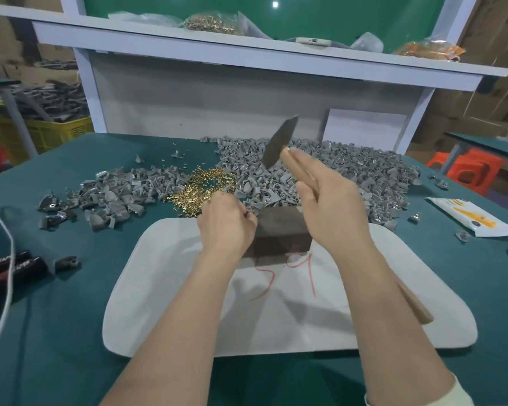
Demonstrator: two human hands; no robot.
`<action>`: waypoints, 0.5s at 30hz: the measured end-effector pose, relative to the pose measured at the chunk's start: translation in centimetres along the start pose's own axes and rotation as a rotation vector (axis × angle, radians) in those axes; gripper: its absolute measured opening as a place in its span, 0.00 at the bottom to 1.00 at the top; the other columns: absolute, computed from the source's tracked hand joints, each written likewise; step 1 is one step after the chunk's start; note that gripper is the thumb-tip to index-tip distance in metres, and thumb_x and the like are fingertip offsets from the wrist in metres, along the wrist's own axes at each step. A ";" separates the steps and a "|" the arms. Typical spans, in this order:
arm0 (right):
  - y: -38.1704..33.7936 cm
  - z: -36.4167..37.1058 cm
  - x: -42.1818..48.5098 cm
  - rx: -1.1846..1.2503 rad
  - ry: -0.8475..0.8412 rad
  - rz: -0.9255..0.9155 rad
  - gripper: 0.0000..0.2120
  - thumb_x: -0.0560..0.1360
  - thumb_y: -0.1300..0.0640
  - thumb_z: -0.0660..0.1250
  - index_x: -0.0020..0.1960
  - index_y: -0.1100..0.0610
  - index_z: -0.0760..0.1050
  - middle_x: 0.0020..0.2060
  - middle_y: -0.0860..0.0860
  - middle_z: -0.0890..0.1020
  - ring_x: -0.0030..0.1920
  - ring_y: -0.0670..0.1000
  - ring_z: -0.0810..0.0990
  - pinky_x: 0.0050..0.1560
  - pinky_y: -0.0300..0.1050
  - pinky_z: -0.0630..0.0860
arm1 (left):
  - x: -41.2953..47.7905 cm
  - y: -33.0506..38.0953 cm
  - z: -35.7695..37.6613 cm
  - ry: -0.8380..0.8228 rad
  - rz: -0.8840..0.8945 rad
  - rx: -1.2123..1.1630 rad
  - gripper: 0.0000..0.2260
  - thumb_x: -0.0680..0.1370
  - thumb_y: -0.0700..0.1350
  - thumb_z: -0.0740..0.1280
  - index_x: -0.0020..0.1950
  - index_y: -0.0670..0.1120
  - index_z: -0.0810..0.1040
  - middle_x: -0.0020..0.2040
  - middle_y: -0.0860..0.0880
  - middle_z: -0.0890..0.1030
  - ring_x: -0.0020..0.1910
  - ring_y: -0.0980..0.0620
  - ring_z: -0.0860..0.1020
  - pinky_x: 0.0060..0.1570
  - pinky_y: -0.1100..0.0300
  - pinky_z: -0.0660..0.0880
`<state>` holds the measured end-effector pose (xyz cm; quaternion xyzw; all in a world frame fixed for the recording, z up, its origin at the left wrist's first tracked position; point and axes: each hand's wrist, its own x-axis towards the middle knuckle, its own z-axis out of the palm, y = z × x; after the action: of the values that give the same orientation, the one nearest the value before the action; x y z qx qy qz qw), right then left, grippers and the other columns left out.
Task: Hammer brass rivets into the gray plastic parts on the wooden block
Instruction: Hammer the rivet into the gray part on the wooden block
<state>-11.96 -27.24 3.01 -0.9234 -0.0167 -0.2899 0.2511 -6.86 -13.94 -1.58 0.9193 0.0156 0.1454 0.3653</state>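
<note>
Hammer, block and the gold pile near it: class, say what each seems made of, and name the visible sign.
The hammer has a dull dark head, probably steel, and a pale brown handle that looks like wood. The block is dark brown and matt, likely wood, though no grain shows. The rivet pile is shiny yellow, so probably brass.

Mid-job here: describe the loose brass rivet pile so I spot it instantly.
Start at the white mat on the green table. Just past its far left corner, beyond the left hand, a heap of brass rivets lies among gray plastic parts. It is the tabletop's only gold patch; the other rivets sit bagged on the shelf.
</note>
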 end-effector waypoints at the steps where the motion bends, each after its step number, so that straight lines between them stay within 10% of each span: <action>1: 0.1 0.2 0.1 -0.012 -0.019 0.018 0.25 0.79 0.59 0.58 0.70 0.36 0.63 0.60 0.51 0.78 0.58 0.56 0.76 0.59 0.52 0.73 | 0.0 0.0 0.0 -0.012 0.023 0.008 0.07 0.75 0.44 0.67 0.41 0.42 0.82 0.50 0.44 0.80 0.54 0.40 0.75 0.54 0.49 0.74; 6: 0.8 1.9 0.2 -0.085 -0.108 0.149 0.14 0.78 0.57 0.59 0.57 0.44 0.79 0.55 0.53 0.78 0.53 0.58 0.78 0.53 0.50 0.74 | -0.3 0.6 -0.2 -0.125 0.116 0.032 0.03 0.75 0.46 0.69 0.41 0.51 0.80 0.56 0.48 0.77 0.58 0.43 0.73 0.56 0.52 0.71; 15: 0.2 4.3 0.4 -0.211 -0.170 0.145 0.11 0.76 0.48 0.65 0.57 0.43 0.78 0.50 0.53 0.77 0.48 0.58 0.79 0.44 0.46 0.70 | -0.6 0.9 -0.1 -0.156 0.134 0.039 0.09 0.75 0.48 0.68 0.35 0.51 0.74 0.56 0.46 0.77 0.64 0.42 0.69 0.54 0.54 0.67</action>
<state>-9.28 -25.42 0.08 -0.9646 0.0596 -0.1921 0.1708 -7.56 -14.66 -1.07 0.9338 -0.0715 0.0972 0.3368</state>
